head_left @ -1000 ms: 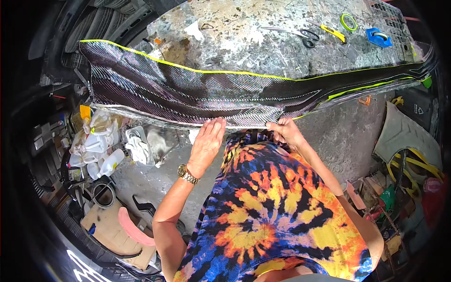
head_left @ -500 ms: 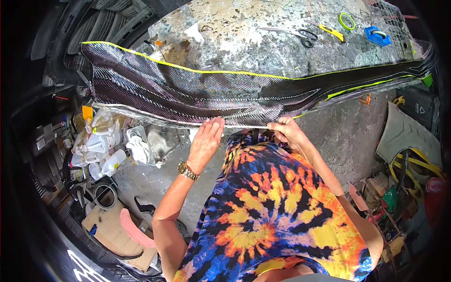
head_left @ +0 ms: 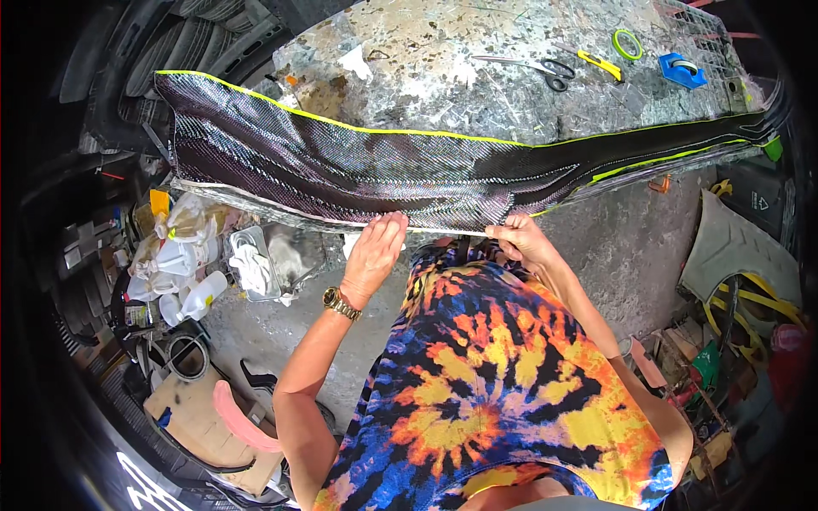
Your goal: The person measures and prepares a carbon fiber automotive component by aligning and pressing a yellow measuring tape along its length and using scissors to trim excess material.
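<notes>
Lying lengthwise across the near side of the stained table (head_left: 477,94), with a long strip of dark woven fabric (head_left: 358,166) edged in yellow-green along its far border and overhanging the near table edge a little. Pressing down on that near border with the left hand (head_left: 375,251), fingers spread flat and open, apparently pinning the weave so it does not slide. Pinching the same border just to the right with the right hand (head_left: 521,241), fingers curled closed on the fabric edge, seemingly holding it taut between the two hands. Keeping scissors (head_left: 545,70), a yellow knife (head_left: 599,64), a green ring of tape (head_left: 629,43) and a blue tape dispenser (head_left: 682,70) well apart on the far right of the table, away from the cloth. Crowding the floor at the left with plastic bottles (head_left: 183,272) and a metal tray (head_left: 264,260), leaving more open room at the right along the concrete.
</notes>
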Available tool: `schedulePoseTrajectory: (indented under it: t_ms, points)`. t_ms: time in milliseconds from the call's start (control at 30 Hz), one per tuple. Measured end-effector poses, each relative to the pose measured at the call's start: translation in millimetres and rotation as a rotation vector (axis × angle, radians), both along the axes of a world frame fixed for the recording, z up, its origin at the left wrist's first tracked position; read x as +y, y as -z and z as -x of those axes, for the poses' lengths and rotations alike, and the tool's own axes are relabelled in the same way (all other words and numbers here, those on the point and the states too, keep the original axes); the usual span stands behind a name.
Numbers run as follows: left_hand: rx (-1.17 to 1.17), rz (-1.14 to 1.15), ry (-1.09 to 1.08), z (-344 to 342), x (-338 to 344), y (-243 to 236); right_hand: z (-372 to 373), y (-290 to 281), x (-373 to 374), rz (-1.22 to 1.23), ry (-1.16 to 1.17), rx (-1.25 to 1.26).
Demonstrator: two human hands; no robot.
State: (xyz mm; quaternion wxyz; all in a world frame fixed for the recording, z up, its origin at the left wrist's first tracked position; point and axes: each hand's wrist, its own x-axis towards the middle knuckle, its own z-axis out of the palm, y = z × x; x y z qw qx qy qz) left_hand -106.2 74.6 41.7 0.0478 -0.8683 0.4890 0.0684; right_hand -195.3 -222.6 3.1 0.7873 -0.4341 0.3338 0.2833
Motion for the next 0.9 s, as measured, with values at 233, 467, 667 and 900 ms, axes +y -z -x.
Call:
schedulePoseTrajectory:
  t_ms: [233,467,667,900]
  points:
    - [-0.001,0.008,0.000,-0.3,0.3,2.1,-1.1,3.3,-1.8,0.000,-0.037,-0.018]
    - [0.022,0.040,0.005,-2.0,3.0,7.0,-3.1,0.7,1.7,0.004,-0.012,0.007]
    - [0.025,0.031,0.002,-2.7,1.5,6.8,-0.8,12.6,1.5,0.031,-0.085,0.006]
    - [-0.011,0.065,-0.014,-1.3,6.6,6.4,1.3,-5.9,-26.0,0.401,-0.394,-0.121]
